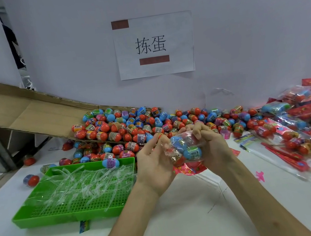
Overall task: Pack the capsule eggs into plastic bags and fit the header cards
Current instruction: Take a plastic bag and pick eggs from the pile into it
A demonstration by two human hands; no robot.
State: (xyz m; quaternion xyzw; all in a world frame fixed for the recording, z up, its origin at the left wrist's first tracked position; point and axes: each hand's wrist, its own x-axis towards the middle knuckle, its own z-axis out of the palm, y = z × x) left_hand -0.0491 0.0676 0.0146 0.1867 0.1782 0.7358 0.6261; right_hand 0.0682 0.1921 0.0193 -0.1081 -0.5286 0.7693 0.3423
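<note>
You held a clear plastic bag (184, 143) between both hands, raised just above the white worktop (186, 224) in front of you. Your left hand (154, 162) had its palm turned toward you, with its fingers curled onto the bag's left edge. Your right hand (213, 145) gripped the bag from the right, its fingers bunched into the plastic near the top. Inside the bag, blue and red plastic capsule eggs (191, 152) sat packed together.

A red star-printed header card (191, 168) showed just under the bag, partly hidden by your hands. You could not tell whether it lay on the worktop or hung from the bag.

Beyond your hands, a loose pile of eggs (142, 128) spread across the worktop and up the lower end of a tilted brown cardboard chute (35, 115). To your left sat a green perforated plastic tray (44, 217) holding a tangle of clear plastic strips (83, 183), with one blue egg at its far rim. To your right lay a heap of packed bags (303, 126). A white paper sign (174, 34) hung on the wall.
</note>
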